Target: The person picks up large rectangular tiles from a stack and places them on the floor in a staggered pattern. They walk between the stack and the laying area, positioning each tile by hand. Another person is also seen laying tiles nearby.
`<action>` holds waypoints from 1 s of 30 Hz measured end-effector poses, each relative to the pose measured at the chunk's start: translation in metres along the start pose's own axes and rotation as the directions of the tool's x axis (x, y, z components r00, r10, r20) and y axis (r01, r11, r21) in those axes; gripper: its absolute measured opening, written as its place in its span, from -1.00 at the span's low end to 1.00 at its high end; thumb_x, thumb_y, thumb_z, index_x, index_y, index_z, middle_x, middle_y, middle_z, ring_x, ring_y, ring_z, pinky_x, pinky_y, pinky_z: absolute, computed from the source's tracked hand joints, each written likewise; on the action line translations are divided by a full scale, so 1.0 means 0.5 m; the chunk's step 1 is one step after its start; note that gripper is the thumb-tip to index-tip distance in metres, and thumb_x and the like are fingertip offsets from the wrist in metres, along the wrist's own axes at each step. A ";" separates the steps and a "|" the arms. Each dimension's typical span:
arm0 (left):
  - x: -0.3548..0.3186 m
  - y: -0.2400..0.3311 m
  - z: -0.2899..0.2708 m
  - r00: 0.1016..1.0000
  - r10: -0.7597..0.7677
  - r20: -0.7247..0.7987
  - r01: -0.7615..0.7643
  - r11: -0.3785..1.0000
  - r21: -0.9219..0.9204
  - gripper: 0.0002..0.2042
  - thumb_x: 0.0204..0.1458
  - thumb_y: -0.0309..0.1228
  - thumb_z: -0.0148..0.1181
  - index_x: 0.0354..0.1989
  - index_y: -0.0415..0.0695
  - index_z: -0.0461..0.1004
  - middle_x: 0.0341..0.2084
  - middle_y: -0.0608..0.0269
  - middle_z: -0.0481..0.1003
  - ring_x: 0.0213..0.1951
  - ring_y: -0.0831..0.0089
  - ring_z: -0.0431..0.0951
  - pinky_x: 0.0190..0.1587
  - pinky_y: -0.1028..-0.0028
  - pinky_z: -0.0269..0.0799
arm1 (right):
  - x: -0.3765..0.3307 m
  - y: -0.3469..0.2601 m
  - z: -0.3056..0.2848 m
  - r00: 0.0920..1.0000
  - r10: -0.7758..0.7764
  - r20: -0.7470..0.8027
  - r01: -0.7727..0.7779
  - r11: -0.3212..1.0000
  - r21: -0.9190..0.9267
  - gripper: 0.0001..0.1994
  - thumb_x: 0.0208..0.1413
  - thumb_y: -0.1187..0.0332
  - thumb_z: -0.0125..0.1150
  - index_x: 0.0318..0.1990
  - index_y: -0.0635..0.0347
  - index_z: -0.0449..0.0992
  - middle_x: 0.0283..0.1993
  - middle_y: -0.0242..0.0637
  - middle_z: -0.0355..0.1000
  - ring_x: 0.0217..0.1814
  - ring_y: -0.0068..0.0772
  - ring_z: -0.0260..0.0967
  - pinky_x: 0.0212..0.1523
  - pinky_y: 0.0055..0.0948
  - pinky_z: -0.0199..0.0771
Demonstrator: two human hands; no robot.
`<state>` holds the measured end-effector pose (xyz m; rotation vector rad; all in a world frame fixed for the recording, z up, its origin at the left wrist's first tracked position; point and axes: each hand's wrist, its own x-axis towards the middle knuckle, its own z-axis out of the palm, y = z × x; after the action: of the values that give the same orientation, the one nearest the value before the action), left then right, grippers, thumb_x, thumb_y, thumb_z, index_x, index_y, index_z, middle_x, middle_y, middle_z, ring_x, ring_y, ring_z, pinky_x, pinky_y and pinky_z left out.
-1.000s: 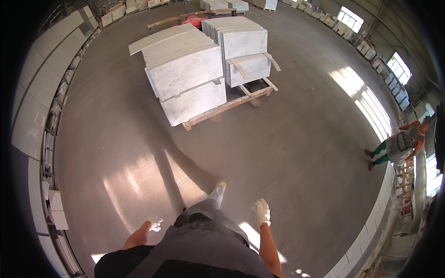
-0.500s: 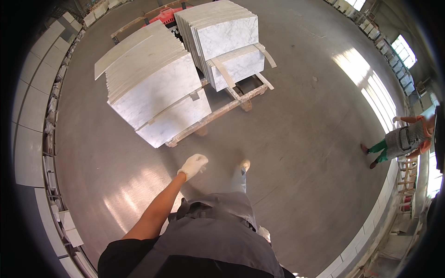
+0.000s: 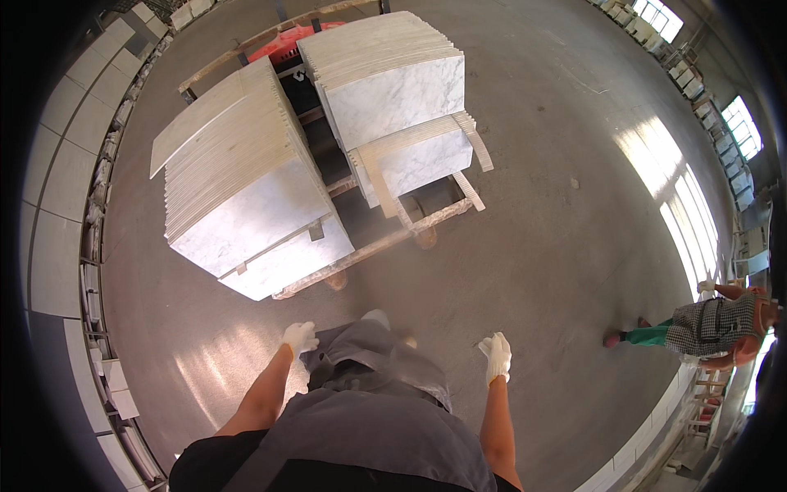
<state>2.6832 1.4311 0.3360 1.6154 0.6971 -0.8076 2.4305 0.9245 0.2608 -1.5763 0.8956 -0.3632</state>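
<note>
My left hand (image 3: 300, 339), in a white work glove, hangs beside the dark grey apron (image 3: 369, 426) with its fingers loosely bent and nothing visible in them. On the other side my right hand (image 3: 496, 358), gloved alike, is held over the floor, loosely open, with nothing to be seen in it. Ahead stand two stacks of white, grey-veined marble slabs, a left stack (image 3: 246, 197) and a right stack (image 3: 398, 94), on a wooden frame (image 3: 361, 261). Neither hand touches them. Pale strips (image 3: 381, 176) lie against the right stack's lower step.
Behind the stacks shows a red part (image 3: 291, 43), perhaps of a pallet truck. A person (image 3: 709, 328) in a checked apron and green trousers walks at the right. Slabs (image 3: 57, 238) line the left side. Smooth grey floor (image 3: 557, 246) spreads around the frame.
The stacks stand nearer and lower in view. My right hand has swung forward from beside the apron, and my left hand has drawn back slightly. The other person appears lower in view.
</note>
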 end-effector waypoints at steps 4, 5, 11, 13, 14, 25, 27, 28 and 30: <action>0.125 0.219 0.117 0.988 0.109 0.112 -0.114 0.993 0.041 -0.50 0.19 -0.12 0.21 0.09 -0.30 0.34 -0.11 -0.05 0.49 -0.24 0.11 0.62 -0.24 0.16 0.58 | 0.122 0.006 0.036 0.976 0.214 0.031 -0.212 0.975 -0.059 -0.49 0.29 0.21 0.06 0.29 0.37 0.35 0.00 -0.06 0.53 -0.03 -0.21 0.56 0.04 -0.29 0.60; 0.169 0.286 0.145 0.985 0.105 0.139 -0.110 0.993 0.029 -0.53 0.19 -0.12 0.22 0.06 -0.28 0.37 -0.14 -0.01 0.50 -0.26 0.15 0.62 -0.24 0.18 0.58 | 0.131 0.010 0.048 0.965 0.258 0.036 -0.248 0.952 -0.179 -0.52 0.29 0.20 0.06 0.23 0.35 0.37 -0.02 -0.07 0.53 -0.04 -0.21 0.56 0.02 -0.28 0.59; 0.416 0.772 0.287 0.930 0.322 0.179 -0.348 0.928 0.135 -0.65 0.18 -0.12 0.21 -0.16 -0.20 0.49 -0.42 0.33 0.49 -0.33 0.43 0.51 -0.31 0.38 0.45 | 0.117 -0.076 0.119 0.857 0.510 0.080 -0.414 0.772 -0.482 -0.68 0.26 0.18 0.06 -0.08 0.27 0.54 -0.11 -0.14 0.57 -0.09 -0.20 0.55 -0.07 -0.26 0.56; 0.489 0.913 0.347 0.884 0.468 0.001 -0.466 0.880 0.095 -0.72 0.14 -0.19 0.15 -0.48 -0.13 0.44 -0.59 0.40 0.37 -0.55 0.54 0.36 -0.50 0.41 0.28 | 0.133 -0.139 0.136 0.847 0.459 0.267 0.072 0.399 -0.914 -0.66 0.26 0.17 0.06 -0.07 0.27 0.58 -0.08 -0.12 0.58 -0.04 -0.17 0.55 -0.03 -0.26 0.53; 0.530 0.996 0.363 0.866 0.500 -0.003 -0.494 0.857 0.145 -0.71 0.14 -0.17 0.15 -0.50 -0.13 0.44 -0.60 0.40 0.36 -0.55 0.53 0.36 -0.49 0.41 0.29 | 0.155 -0.169 0.155 0.847 0.511 0.145 -0.165 0.513 -0.842 -0.64 0.25 0.17 0.07 0.00 0.27 0.56 -0.03 -0.11 0.58 0.00 -0.15 0.54 0.02 -0.27 0.51; 0.846 1.355 0.319 0.643 0.557 -0.525 -0.490 0.827 0.277 -0.41 0.06 0.07 0.23 -0.30 -0.39 0.47 -0.57 0.30 0.37 -0.53 0.34 0.33 -0.41 0.26 0.30 | 0.367 -0.379 0.330 0.809 0.579 -0.105 -0.564 0.713 -0.418 -0.58 0.27 0.20 0.06 0.19 0.20 0.48 0.23 -0.11 0.45 0.29 -0.05 0.35 0.32 -0.24 0.28; 0.861 1.362 0.323 0.725 0.502 -0.472 -0.544 0.837 0.053 -0.50 0.08 0.04 0.23 -0.44 -0.28 0.50 -0.62 0.39 0.26 -0.61 0.54 0.21 -0.59 0.40 0.10 | 0.393 -0.409 0.355 0.746 0.629 -0.218 -0.660 0.659 -0.361 -0.53 0.22 0.15 0.15 0.18 0.27 0.50 0.17 -0.12 0.52 0.26 -0.24 0.41 0.29 -0.36 0.29; 0.862 1.365 0.324 0.716 0.505 -0.482 -0.553 0.832 0.051 -0.52 0.08 0.03 0.24 -0.45 -0.25 0.50 -0.63 0.39 0.25 -0.62 0.56 0.20 -0.61 0.41 0.06 | 0.403 -0.418 0.361 0.706 0.663 -0.249 -0.708 0.652 -0.272 -0.52 0.22 0.14 0.15 0.19 0.28 0.50 0.19 -0.10 0.50 0.28 -0.23 0.39 0.30 -0.36 0.28; 0.861 1.374 0.324 0.750 0.450 -0.485 -0.509 0.861 0.012 -0.58 0.07 -0.03 0.24 -0.41 -0.23 0.49 -0.62 0.40 0.27 -0.64 0.55 0.19 -0.63 0.40 0.06 | 0.424 -0.424 0.370 0.646 0.709 -0.282 -0.754 0.650 -0.095 -0.50 0.22 0.13 0.15 0.19 0.28 0.49 0.22 -0.07 0.48 0.33 -0.19 0.36 0.32 -0.37 0.26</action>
<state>3.4621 1.1552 0.3635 1.7873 0.6036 0.0235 2.7661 0.8968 0.3651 -1.2145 1.7148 0.1635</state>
